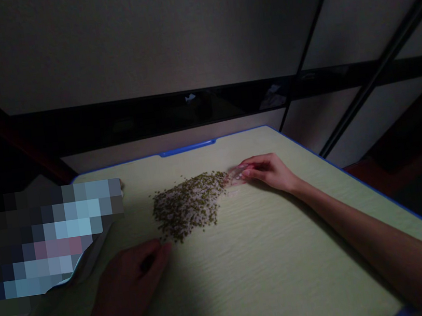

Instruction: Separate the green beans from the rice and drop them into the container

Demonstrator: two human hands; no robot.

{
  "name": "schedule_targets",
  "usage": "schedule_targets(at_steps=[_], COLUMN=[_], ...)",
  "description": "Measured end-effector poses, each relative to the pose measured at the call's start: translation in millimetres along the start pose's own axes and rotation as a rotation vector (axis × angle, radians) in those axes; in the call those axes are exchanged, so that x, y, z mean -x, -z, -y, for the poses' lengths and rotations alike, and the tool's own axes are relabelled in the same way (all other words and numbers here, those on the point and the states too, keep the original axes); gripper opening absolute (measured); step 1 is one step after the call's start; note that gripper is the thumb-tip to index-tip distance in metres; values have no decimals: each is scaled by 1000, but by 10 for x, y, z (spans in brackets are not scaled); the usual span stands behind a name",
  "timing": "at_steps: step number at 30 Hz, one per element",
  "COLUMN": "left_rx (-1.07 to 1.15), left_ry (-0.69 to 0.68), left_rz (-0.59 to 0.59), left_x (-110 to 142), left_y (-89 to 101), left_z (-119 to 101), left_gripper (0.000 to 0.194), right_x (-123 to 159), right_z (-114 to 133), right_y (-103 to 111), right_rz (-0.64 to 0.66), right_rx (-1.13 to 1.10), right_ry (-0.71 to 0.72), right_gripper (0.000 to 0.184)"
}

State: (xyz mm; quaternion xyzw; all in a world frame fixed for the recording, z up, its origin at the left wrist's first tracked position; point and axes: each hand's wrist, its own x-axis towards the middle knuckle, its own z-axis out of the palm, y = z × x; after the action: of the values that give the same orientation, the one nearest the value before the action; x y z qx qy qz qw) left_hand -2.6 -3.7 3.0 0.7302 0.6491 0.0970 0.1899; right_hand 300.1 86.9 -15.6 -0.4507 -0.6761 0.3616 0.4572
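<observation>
A spread-out pile of small green beans and pale grains (pixel 188 203) lies on the pale yellow-green tabletop (pixel 248 257). At the pile's right edge, my right hand (pixel 270 170) is closed on a small clear plastic piece with a pinkish tint (pixel 233 177), which rests at the edge of the beans. Whether it is a bag or a tray is too blurred to tell. My left hand (pixel 133 273), in shadow, has its thumb and forefinger pinched together by the near left corner of the pile. Anything between those fingertips is too small or dark to make out.
On the left of the table lies a light-blue object (pixel 75 224), mostly blurred out by large pixels. The table has a blue rim with a raised blue handle (pixel 188 148) at the far side. Pale cabinet fronts (pixel 140 42) with a dark glossy band stand just behind it.
</observation>
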Motion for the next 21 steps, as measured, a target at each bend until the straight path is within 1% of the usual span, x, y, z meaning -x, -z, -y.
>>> schedule_targets(at_steps=[4, 12, 17, 21], left_rx=[1, -2, 15, 18], left_ry=[5, 42, 34, 22], left_rz=[1, 14, 0, -5], left_x=[7, 18, 6, 8], left_y=[6, 36, 4, -4], left_z=[3, -61, -20, 7], left_gripper=[41, 39, 40, 40], right_x=[8, 12, 14, 24], right_z=[15, 18, 58, 74], right_y=[24, 80, 110, 118], right_rz=[25, 49, 67, 85], right_rx=[-16, 61, 85, 103], right_ry=[-14, 8, 33, 18], right_gripper=[23, 22, 21, 20])
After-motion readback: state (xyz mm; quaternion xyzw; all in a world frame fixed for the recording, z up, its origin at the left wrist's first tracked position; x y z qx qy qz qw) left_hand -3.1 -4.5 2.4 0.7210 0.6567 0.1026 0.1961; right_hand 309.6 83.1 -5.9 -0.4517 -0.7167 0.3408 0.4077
